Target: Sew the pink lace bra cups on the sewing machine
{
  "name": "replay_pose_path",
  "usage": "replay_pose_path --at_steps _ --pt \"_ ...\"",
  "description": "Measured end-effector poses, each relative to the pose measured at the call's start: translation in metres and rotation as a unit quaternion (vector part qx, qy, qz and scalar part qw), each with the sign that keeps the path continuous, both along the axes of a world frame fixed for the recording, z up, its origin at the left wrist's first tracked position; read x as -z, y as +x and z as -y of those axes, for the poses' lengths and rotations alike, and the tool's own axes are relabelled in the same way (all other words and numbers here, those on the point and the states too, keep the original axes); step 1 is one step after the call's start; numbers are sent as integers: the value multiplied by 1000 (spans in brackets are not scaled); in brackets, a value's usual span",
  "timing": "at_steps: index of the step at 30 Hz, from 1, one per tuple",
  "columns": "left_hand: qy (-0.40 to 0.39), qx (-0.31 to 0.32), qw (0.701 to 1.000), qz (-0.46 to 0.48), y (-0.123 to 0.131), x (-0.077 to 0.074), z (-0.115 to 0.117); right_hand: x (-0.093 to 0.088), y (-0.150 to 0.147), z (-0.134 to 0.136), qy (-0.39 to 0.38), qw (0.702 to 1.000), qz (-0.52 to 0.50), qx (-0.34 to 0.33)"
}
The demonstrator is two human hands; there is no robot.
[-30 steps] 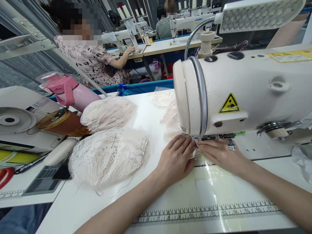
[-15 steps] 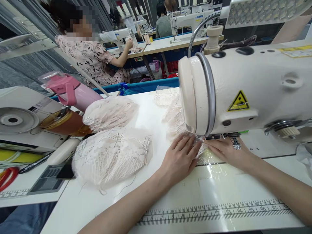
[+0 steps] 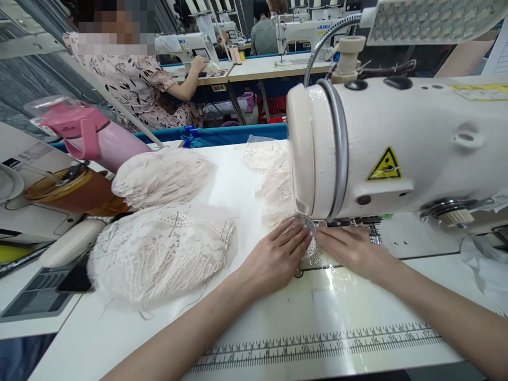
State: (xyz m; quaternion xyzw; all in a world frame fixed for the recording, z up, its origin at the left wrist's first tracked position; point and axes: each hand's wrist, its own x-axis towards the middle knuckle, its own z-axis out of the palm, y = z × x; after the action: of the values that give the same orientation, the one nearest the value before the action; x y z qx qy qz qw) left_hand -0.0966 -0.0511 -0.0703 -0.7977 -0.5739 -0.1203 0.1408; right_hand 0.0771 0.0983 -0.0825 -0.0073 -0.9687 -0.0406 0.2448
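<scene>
My left hand (image 3: 280, 256) presses its closed fingers on pale lace fabric (image 3: 311, 248) at the front of the sewing machine (image 3: 413, 143). The fabric's edge lies between my two hands, right by the machine's needle area. My right hand (image 3: 353, 247) has its fingertips on the same lace, partly under the machine head. The needle and the far fingertips are hidden behind that head. More of the lace (image 3: 275, 190) spreads away behind my left hand.
Two bundled lace pieces (image 3: 162, 254) (image 3: 162, 174) with loose threads lie to the left. Beyond them are a pink bottle (image 3: 107, 135), a brown container (image 3: 71, 188) and a dark phone (image 3: 75, 278). A printed ruler (image 3: 309, 346) runs along the front edge. A co-worker (image 3: 130, 79) sits at another machine.
The view has shifted slightly, so the bundles and bottle appear further left. Both hands stay on the lace by the machine and have come closer together. The co-worker's hand has lowered.
</scene>
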Motion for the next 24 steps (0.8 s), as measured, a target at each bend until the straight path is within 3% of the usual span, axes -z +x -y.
replay_pose_path --at_steps 3,7,24 --pt "8 1 1000 -1 -3 -1 -1 -2 -4 9 53 998 -31 -26" --pt "17 -2 1000 -6 -4 0 -2 -6 -9 12 61 993 -74 -69" --pt "9 -69 998 -8 6 4 -4 -6 -5 11 31 999 -35 -20"
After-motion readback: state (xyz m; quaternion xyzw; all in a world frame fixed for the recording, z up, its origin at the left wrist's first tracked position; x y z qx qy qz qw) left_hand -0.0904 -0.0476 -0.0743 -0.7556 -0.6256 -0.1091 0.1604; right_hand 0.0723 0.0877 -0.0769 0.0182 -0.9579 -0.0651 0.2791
